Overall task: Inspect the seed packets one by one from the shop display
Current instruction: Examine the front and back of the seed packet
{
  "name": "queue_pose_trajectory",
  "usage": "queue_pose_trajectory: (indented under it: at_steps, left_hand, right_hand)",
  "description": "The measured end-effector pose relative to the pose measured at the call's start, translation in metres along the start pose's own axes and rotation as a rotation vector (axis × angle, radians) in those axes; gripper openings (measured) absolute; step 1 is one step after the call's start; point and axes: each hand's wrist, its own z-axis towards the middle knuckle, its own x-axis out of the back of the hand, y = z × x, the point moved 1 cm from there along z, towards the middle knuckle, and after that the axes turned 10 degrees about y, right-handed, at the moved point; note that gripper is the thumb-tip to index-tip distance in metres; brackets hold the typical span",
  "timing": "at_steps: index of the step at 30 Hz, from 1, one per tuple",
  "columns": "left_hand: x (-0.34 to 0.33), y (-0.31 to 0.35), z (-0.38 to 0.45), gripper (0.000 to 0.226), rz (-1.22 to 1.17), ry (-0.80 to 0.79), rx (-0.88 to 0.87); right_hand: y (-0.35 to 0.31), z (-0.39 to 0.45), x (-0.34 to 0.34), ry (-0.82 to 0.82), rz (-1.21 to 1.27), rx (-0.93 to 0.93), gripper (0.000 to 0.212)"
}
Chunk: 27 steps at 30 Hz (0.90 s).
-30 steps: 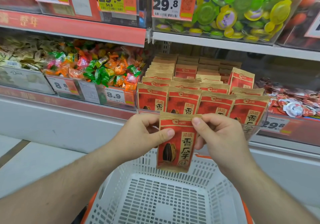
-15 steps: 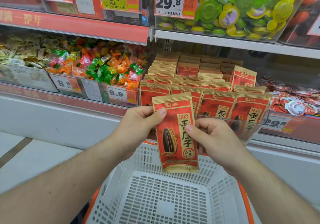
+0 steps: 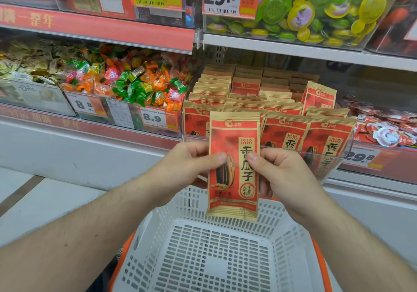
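A red and tan sunflower seed packet (image 3: pixel 233 147) stands upright in front of me, its printed face toward the camera. My left hand (image 3: pixel 185 167) pinches its left edge with thumb on the front. My right hand (image 3: pixel 284 176) pinches its right edge the same way. Behind it, rows of the same seed packets (image 3: pixel 286 131) stand in a clear display bin (image 3: pixel 338 156) on the shelf.
A white perforated shopping basket (image 3: pixel 162 228) with orange rim sits directly below the packet. Left of the seed bin is a bin of colourful wrapped candies (image 3: pixel 135 84). Jelly cups (image 3: pixel 316 11) fill the upper shelf. More wrapped sweets (image 3: pixel 388 129) lie at right.
The packet rose from a low, tilted position to upright and higher, face toward me. Both hands shifted their pinch to the packet's middle edges.
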Motion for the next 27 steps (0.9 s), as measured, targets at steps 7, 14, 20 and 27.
queue_pose_trajectory:
  at_steps: [7, 14, 20, 27]
  left_hand:
    - [-0.001, 0.007, -0.004, 0.033, -0.067, -0.015, -0.025]
    - [0.007, 0.007, -0.002, 0.040, -0.134, -0.103, 0.037]
    - [0.012, 0.003, -0.001, 0.046, -0.202, -0.214, 0.068]
    - [0.016, 0.000, 0.003, 0.075, -0.253, -0.316, 0.043]
  right_hand:
    - [-0.006, -0.003, 0.003, -0.138, 0.064, -0.015, 0.021]
    - [-0.004, -0.005, 0.002, -0.243, 0.134, -0.095, 0.035]
    - [-0.003, -0.002, 0.004, -0.243, 0.197, -0.150, 0.056]
    - [-0.004, -0.003, 0.004, -0.277, 0.231, -0.174, 0.055]
